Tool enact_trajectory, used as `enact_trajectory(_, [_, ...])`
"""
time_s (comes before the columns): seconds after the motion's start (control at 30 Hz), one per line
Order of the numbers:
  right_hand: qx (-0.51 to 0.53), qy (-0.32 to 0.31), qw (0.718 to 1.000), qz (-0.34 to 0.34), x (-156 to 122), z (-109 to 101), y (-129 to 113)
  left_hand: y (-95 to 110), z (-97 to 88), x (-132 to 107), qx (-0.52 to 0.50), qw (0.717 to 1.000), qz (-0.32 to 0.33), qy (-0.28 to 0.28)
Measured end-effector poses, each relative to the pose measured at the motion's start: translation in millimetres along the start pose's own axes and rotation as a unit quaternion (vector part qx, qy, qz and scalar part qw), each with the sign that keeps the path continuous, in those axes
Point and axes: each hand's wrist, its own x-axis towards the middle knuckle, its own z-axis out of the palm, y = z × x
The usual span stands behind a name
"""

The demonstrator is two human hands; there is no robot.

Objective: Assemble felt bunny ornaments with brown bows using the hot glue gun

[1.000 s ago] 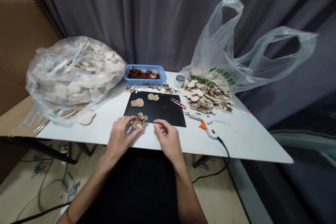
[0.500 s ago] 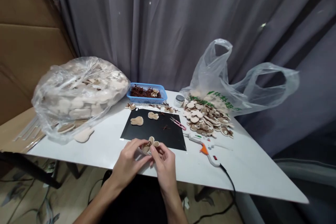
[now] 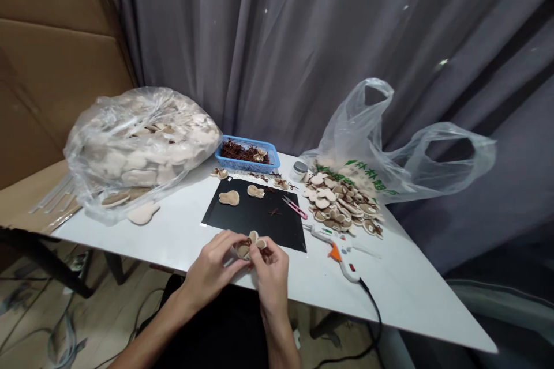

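Note:
A small beige rabbit-shaped fabric piece [image 3: 243, 250] with pale edges and a dark brown bow is held between my hands, near the table's front edge. My left hand [image 3: 213, 260] grips its left side with thumb and fingers. On the other side my right hand [image 3: 273, 270] pinches it below the ears, its thumb over the front. Fingers cover part of the piece. Just beyond lies a black mat [image 3: 242, 219], bearing a larger rabbit-shaped piece [image 3: 229, 198], a smaller one [image 3: 255, 191] and a loose brown bow [image 3: 274, 212].
Pink-handled thread snips [image 3: 296, 208] lie at the mat's right edge, beside a corded glue gun [image 3: 335, 248]. A heap of rabbit pieces [image 3: 341, 202] spills before a plastic bag [image 3: 350, 127]. Behind stand a jar [image 3: 299, 170] and blue basket [image 3: 272, 165]; a stuffed clear bag [image 3: 142, 150] is left.
The camera view has tilted and shifted slightly. Both hands stay on the rabbit piece, with only small finger movements; the things on the table keep their places.

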Motion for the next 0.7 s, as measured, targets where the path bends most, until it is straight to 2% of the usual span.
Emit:
enact_trajectory(0.3, [0.025, -0.015, 0.999, 0.016, -1, -9, 3, 2, -1.5, -2, -0.018, 0.998, 0.044, -0.032])
enact_trajectory(0.47, [0.041, -0.015, 0.999, 0.028, -2, -12, 5, 4, -1.2, -3, -0.035, 0.999, -0.002, -0.021])
enact_trajectory(0.7, [0.029, -0.035, 0.999, 0.020, -2, -14, 3, 12, -7.6, 11, -0.143, 0.980, -0.123, -0.061])
